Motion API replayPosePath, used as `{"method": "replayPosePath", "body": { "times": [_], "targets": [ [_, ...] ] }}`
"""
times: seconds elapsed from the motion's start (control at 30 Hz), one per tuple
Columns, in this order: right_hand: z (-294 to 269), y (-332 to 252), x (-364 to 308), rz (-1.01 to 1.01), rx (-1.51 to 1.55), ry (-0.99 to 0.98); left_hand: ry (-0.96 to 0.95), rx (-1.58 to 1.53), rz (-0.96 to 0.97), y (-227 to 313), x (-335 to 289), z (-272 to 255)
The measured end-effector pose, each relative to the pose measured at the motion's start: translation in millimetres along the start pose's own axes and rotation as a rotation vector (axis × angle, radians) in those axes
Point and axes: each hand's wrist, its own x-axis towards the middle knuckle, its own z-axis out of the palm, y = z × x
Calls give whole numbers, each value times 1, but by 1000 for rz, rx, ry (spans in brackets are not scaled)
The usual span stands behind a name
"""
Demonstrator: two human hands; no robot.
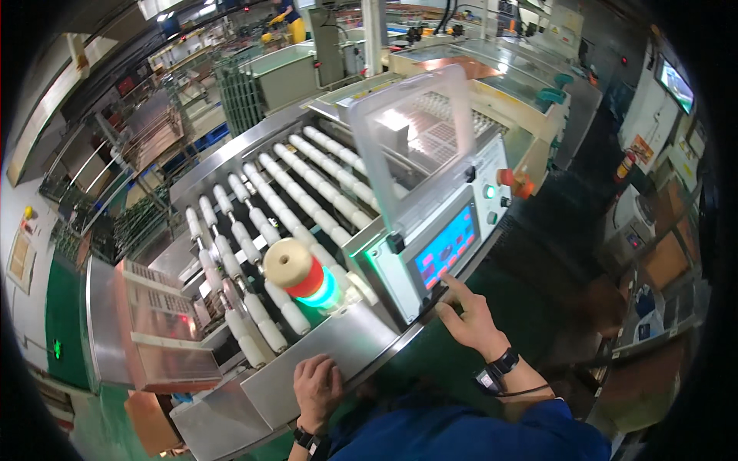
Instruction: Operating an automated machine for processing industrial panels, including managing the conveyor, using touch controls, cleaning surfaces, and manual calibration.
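Blue garment point(469, 434), black wristbands point(505, 361), thin cable point(530, 392)

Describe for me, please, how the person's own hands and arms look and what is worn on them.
The left hand and right hand are both ungloved. Each wrist wears a dark band; the right band has a small boxy device beside it and a thin black cable. The right sleeve is blue.

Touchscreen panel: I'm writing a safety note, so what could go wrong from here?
The right hand is at the touchscreen's lower edge; a slip might make a wrong input. The left hand rests on the metal frame near white rollers; straying inward could get it pinched. The raised clear cover might drop if knocked.
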Motion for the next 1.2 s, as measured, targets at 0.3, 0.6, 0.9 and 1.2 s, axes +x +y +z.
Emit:
{"method": "replayPosePath", "body": {
  "times": [0.3, 0.6, 0.9, 1.2],
  "targets": [
    [-129, 84, 8, 30, -25, 214, -69, -220, 71, 102, 24, 40],
    [-325, 231, -22, 128, -4, 198, -334, -952, -234, 352, 135, 259],
    [-457, 341, 35, 276, 57, 252, -508, -949, -216, 464, 253, 406],
    [-549, 393, 117, 337, -165, 230, -422, -1305, -384, 528, 425, 545]
  ]
}}
